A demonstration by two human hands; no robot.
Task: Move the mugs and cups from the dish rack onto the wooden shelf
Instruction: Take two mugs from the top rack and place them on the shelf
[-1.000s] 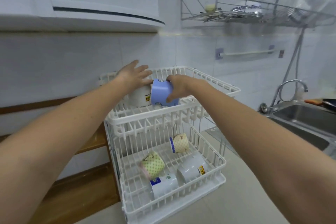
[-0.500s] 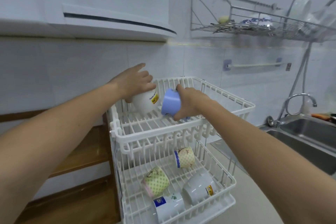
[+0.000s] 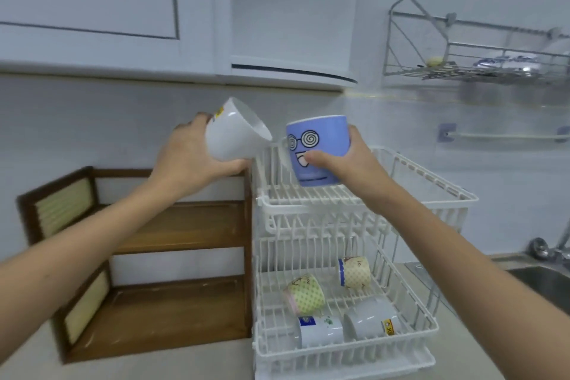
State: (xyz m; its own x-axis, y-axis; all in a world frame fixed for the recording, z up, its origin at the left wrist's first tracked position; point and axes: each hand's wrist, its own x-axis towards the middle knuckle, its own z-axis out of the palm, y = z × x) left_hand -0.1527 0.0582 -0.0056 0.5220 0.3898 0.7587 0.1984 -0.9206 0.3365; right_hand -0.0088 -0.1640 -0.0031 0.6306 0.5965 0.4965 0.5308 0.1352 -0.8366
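My left hand grips a white mug, tilted with its mouth toward the right, above the left edge of the white two-tier dish rack. My right hand holds a blue mug with a cartoon face, upright, just above the rack's upper tier. On the lower tier lie several cups: a green patterned cup, a cream patterned cup, a white cup with a blue label and a plain white cup. The wooden shelf stands left of the rack, with two bare boards.
White wall cabinets hang overhead. A wire wall rack with dishes is at the upper right. A steel sink and tap lie at the right edge. The rack and shelf stand on a pale counter.
Both hands have lifted their mugs off the upper tier; the white mug has moved up and left, the blue mug has been turned upright. The view has swung left, showing the wooden shelf.
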